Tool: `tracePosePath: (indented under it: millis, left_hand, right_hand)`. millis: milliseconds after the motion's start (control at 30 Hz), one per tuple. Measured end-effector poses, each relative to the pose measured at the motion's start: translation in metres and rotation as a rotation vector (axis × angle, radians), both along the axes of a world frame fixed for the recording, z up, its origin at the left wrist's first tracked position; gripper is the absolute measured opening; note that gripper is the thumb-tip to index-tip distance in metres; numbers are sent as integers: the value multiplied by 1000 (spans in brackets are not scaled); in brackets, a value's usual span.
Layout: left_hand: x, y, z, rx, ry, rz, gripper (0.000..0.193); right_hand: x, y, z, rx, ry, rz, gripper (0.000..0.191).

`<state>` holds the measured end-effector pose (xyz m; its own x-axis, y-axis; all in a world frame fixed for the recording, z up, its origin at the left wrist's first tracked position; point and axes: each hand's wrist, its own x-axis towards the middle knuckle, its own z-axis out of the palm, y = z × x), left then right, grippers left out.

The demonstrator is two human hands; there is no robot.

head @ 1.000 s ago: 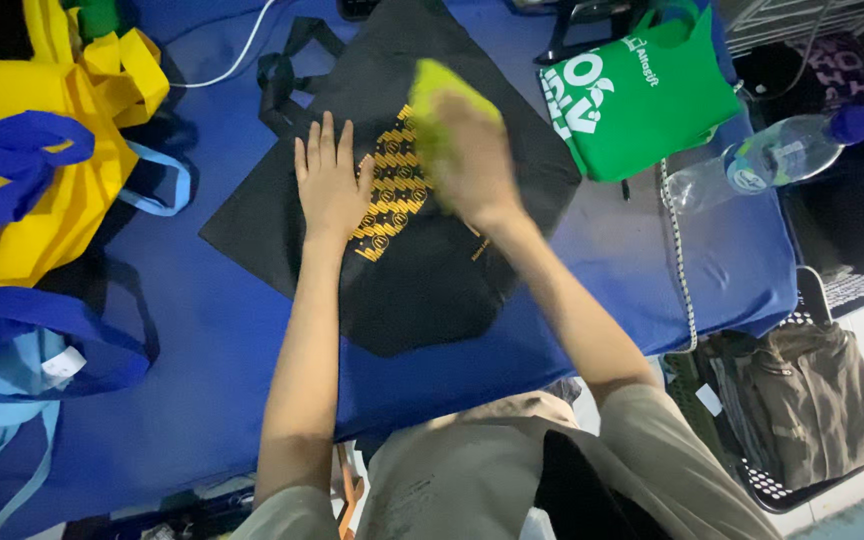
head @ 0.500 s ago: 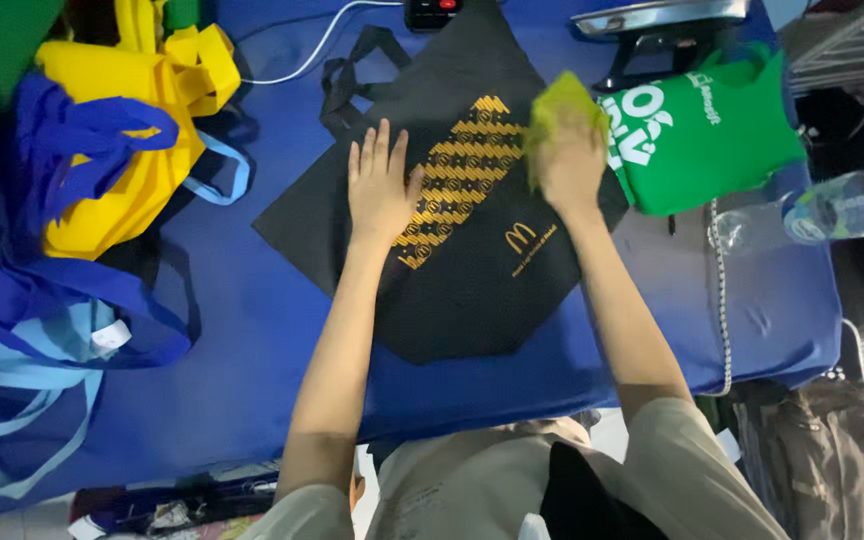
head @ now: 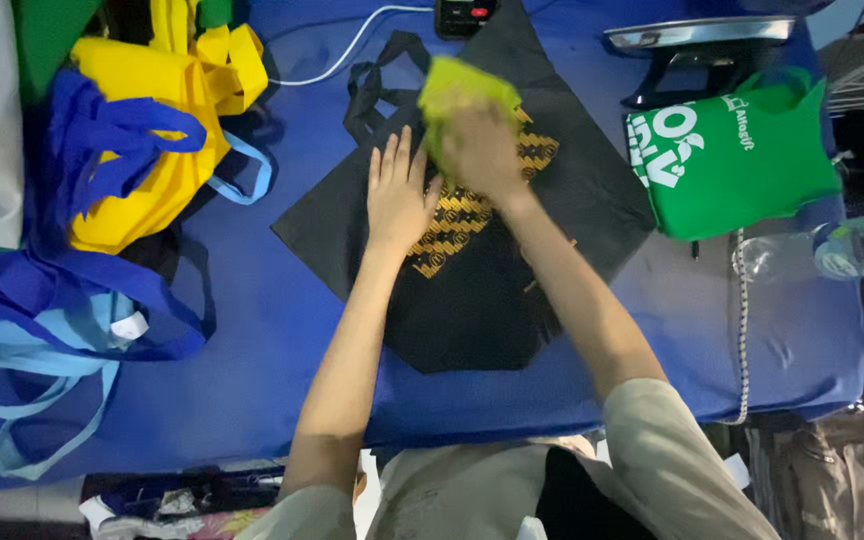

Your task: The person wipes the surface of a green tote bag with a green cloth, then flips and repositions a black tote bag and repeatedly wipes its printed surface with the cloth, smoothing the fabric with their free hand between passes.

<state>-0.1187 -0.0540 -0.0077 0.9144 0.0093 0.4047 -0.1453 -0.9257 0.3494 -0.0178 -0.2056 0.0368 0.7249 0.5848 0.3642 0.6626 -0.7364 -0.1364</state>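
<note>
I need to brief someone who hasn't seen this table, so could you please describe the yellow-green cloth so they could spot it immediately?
On the blue-covered table lies a black tote bag with a gold patterned strip. The cloth is bunched under the right hand on the bag's upper part. It is the only lime-coloured item on the bag; the other bags lie beside it.

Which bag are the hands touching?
The black bag with the gold pattern, lying flat mid-table. The yellow bag and green bag sit untouched at the sides.

The person wears a loose, pale khaki short-sleeved shirt; its sleeves end above the elbows, leaving both forearms bare. Neither the left hand [head: 399, 200] nor the right hand [head: 482, 150] is gloved.
</note>
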Motion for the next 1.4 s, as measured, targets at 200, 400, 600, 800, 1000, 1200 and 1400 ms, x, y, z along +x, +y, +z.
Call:
tracePosePath:
  millis: [200,400,600,800,1000,1200,1400]
  left_hand:
    - [1,0,1,-32,-2,0,60]
    - [5,0,2,-11,-20,26,61]
    - [1,1,-12,64,15,6,62]
    - [-8,-1,13,76,-87,4,57]
    - [-76,-29,158,-629,244,-613,25]
    - [-164,-39,255,-916,478,-1756,22]
    - [-155,-44,256,-927,421,-1731,17]
  right_hand:
    - [71,-60,-10,40,-450,-225,40]
    - [33,-61,8,-207,-127,-205,22]
    - [-63,-70,-4,-135,-8,143,51]
    - [-47,-119,-30,-113,-63,-262,59]
    - [-51,-108,-57,-9,-61,-351,60]
    - [-45,-113,-52,47,-1,-301,59]
    - [-44,-108,-46,110,39,-280,56]
